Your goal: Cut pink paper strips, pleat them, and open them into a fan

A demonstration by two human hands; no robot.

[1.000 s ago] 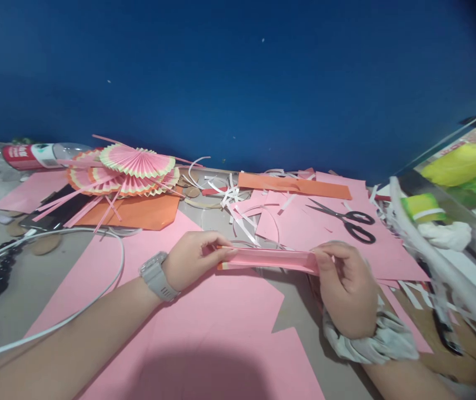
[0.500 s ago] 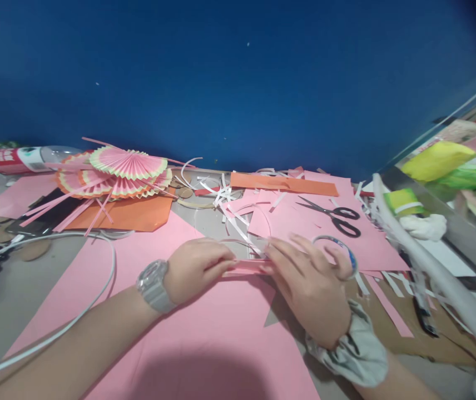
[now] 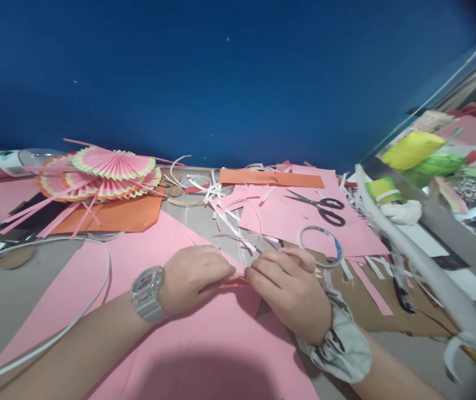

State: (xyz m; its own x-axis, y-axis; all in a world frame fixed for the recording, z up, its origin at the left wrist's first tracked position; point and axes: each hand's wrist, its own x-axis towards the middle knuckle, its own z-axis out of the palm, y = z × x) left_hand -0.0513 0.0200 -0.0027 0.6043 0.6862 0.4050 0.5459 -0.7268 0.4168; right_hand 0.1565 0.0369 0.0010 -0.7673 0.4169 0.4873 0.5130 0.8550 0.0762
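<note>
Both hands meet over a large pink paper sheet [image 3: 204, 344]. My left hand [image 3: 194, 278], with a clear watch on its wrist, is closed on the left end of a narrow folded pink paper strip [image 3: 238, 280]. At the strip's other end my right hand [image 3: 286, 289] pinches it, its fingers curled and mostly hiding it. A grey-green scrunchie circles the right wrist. Just beyond the right hand lies a roll of clear tape [image 3: 321, 246]. Black-handled scissors [image 3: 323, 206] rest on pink paper [image 3: 279, 216] behind it.
Pleated paper rosettes [image 3: 113, 172] sit on orange paper [image 3: 138, 214] at left, near a bottle [image 3: 8, 164]. White paper scraps [image 3: 225, 205] and an orange strip [image 3: 271, 178] lie at the back. A white cable [image 3: 107, 272] crosses the left. A cutter knife [image 3: 402, 291] lies right.
My right hand has moved left towards my left hand, its fingers curling in from a flatter spread. Less of the pink strip shows between them. The view has shifted slightly right.
</note>
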